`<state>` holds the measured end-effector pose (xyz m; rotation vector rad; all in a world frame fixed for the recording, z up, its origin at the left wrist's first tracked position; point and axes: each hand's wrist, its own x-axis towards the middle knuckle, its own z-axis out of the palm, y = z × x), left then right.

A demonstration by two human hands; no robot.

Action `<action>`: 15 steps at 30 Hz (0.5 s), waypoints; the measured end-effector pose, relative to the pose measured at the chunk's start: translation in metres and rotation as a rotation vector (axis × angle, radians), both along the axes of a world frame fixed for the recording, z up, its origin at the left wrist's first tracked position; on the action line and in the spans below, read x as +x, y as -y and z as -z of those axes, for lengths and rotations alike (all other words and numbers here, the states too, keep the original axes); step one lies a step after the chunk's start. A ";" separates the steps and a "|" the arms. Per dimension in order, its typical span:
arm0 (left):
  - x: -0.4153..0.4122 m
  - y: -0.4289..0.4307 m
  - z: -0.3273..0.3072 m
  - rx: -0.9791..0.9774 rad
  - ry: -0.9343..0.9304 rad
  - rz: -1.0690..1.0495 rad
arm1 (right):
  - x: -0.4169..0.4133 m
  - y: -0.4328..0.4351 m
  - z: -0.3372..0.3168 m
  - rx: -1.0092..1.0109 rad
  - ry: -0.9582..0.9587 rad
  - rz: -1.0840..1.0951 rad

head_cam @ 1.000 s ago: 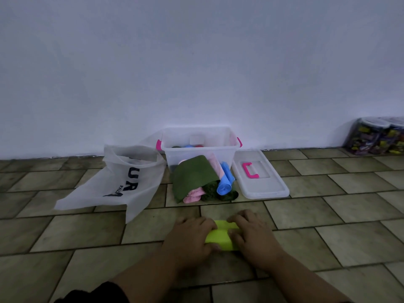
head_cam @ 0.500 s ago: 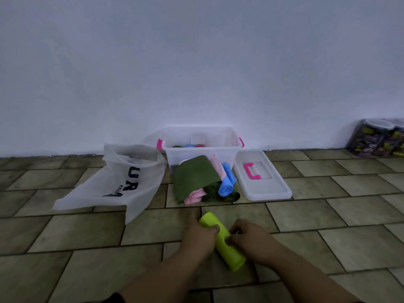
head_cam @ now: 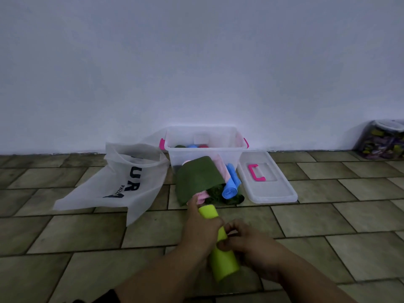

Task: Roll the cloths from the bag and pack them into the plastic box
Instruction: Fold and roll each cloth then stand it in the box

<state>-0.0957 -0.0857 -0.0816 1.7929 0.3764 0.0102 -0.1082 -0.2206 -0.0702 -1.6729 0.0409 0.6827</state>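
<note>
Raised since the earlier frame: yellow-green rolled cloth [head_cam: 223, 256], now off the tiled floor [head_cam: 65, 248], angled toward the clear plastic box [head_cam: 203, 147]. White fabric bag [head_cam: 122, 182] lies left. Left hand [head_cam: 200, 226] and right hand [head_cam: 249, 243] both clamp the roll.

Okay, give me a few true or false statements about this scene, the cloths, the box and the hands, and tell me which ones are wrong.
1. Both hands, left and right, grip the yellow-green rolled cloth. True.
2. The lid is closed on the plastic box. False: it lies on the floor to the right of the box, which is open.
3. Some rolled cloths already sit inside the box. True.
4. The white bag stands upright to the right of the box. False: it lies slumped on the floor to its left.
</note>
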 end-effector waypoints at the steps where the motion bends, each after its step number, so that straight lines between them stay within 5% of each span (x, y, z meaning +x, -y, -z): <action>1: 0.007 -0.002 -0.008 0.034 -0.010 0.039 | 0.005 0.000 -0.004 0.053 -0.028 0.007; 5: 0.043 -0.024 -0.050 0.417 -0.050 0.305 | 0.036 0.011 -0.033 0.165 -0.075 0.013; 10: 0.105 -0.062 -0.080 0.728 0.263 0.179 | 0.096 0.025 -0.072 0.147 0.019 0.043; 15: 0.158 -0.076 -0.068 0.966 0.005 0.270 | 0.184 0.009 -0.101 0.156 0.202 0.200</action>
